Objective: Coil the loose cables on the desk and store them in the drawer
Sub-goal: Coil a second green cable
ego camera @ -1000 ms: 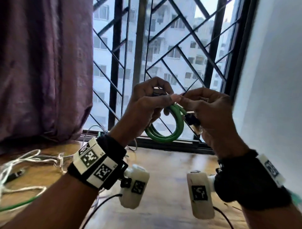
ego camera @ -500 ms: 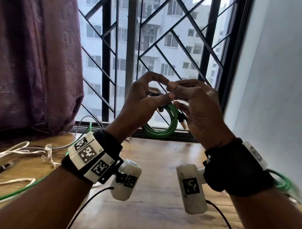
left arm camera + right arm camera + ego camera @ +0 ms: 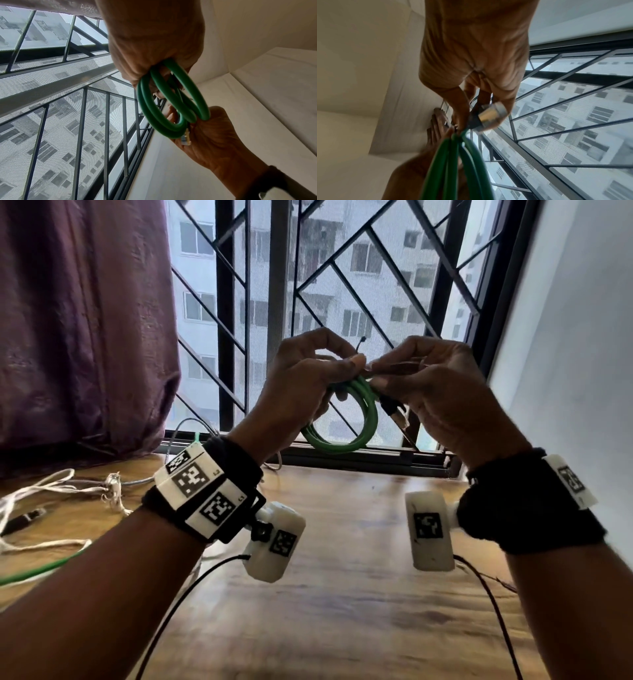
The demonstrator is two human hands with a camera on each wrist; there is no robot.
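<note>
Green cable (image 3: 356,419) hung coiled in the air above the tabletop (image 3: 342,594), near the window. Left hand (image 3: 301,385) clenched round the loops to keep them together; right hand (image 3: 435,392) pinched the top, plug (image 3: 489,116) dangling, likely securing the coil

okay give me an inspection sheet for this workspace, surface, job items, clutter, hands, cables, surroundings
Surface: wooden desk, bare in the middle.
Job's things: green cable coil held up in front of the window; its clear plug hangs loose.
Clutter: nothing seen.
Hands: left hand grips the coil; right hand pinches at its top.
Cables: white cords and a green cable uncoiled at the desk's left.
Surroundings: window grille, purple curtain, white wall. No drawer in view.
</note>
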